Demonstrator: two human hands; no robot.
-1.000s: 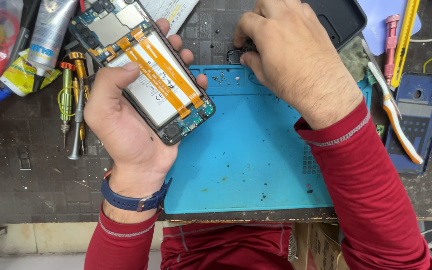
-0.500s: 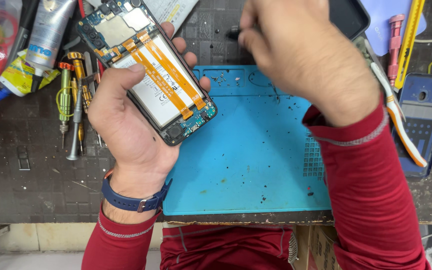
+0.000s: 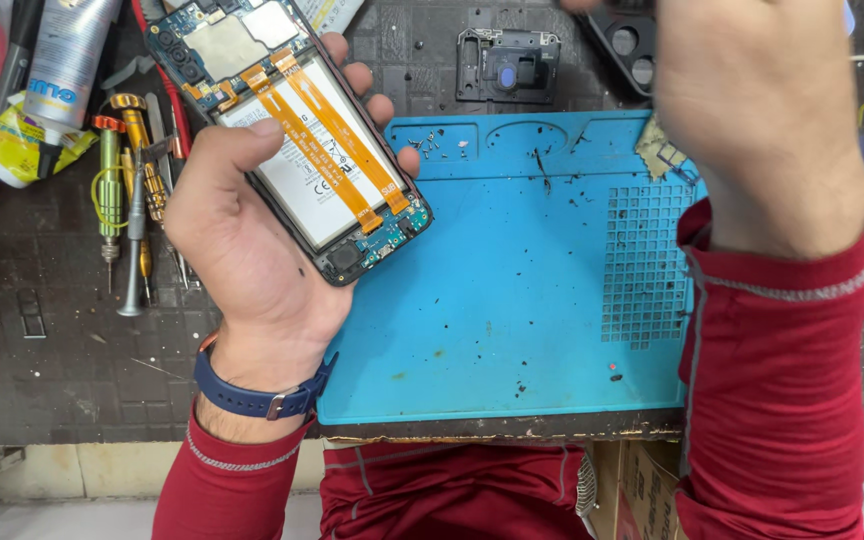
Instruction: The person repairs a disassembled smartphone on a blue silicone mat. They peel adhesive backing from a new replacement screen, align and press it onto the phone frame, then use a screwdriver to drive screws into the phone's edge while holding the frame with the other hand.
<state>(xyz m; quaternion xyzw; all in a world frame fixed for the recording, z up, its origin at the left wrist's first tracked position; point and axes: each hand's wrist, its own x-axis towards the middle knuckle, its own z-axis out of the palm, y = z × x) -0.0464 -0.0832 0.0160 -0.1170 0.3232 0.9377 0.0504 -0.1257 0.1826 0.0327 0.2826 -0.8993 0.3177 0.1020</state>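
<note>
Since a moment ago my right hand (image 3: 752,110) has lifted off the far edge of the blue mat (image 3: 522,330) and now hangs blurred above its far right corner; I cannot tell whether its fingers are closed on anything. With it gone, a small black bracket (image 3: 508,66) with a round lens hole shows on the dark bench just beyond the mat's far edge.

Nearest me, the mat's near edge lies along the bench front, its surface speckled with dark crumbs and a grid of small square pockets (image 3: 644,265) toward the right side. At the mat's left edge my left hand (image 3: 242,240) is clamped around the opened phone (image 3: 302,140), thumb across its left side, fingertips curling over the right. The phone tilts over the mat's far left corner, back cover off, showing the battery, two orange ribbon cables (image 3: 327,135) and the circuit board at its far end.

Left of my hand, screwdrivers (image 3: 122,190) lie in a row on the bench. Beyond them, at the far left corner, sits a grey glue tube (image 3: 67,60).
</note>
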